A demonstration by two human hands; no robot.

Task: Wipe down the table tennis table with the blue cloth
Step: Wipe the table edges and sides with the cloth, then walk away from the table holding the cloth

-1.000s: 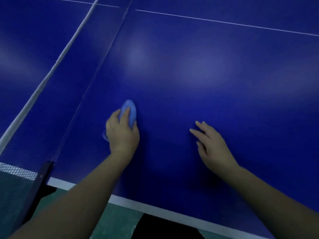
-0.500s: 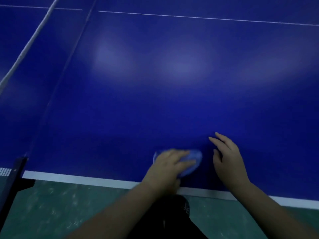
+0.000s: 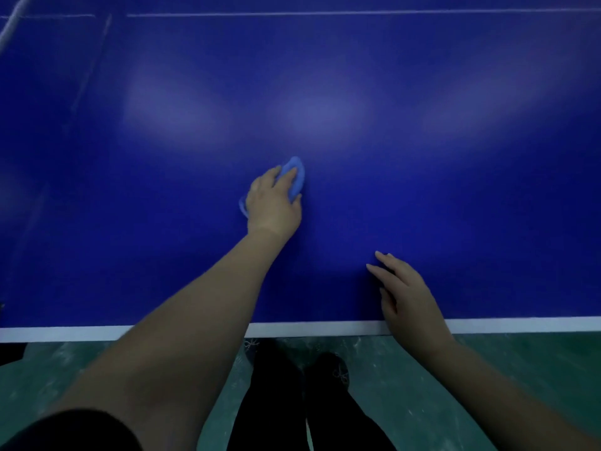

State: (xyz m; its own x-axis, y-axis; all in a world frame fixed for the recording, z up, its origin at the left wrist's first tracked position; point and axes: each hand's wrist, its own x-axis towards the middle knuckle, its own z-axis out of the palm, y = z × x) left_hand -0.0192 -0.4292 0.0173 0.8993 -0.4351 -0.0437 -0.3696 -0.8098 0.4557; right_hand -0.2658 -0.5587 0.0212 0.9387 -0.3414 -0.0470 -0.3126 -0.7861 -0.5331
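The dark blue table tennis table (image 3: pixel 422 157) fills most of the view, its white near edge running across the lower part. My left hand (image 3: pixel 271 203) presses a light blue cloth (image 3: pixel 295 174) flat on the table, about a forearm's length in from the near edge; most of the cloth is hidden under the palm, with a bit showing past the fingertips and at the left of the hand. My right hand (image 3: pixel 406 294) rests on the table near the edge, fingers spread, holding nothing.
The net's white band (image 3: pixel 13 24) shows at the far top left. A white line (image 3: pixel 357 13) crosses the table's far side. Below the table's edge is green floor (image 3: pixel 487 369) with my dark-clothed legs and shoes (image 3: pixel 292 385).
My left hand has pushed the cloth away from the near edge toward the table's middle. The right hand stays by the edge. The view has shifted right, away from the net.
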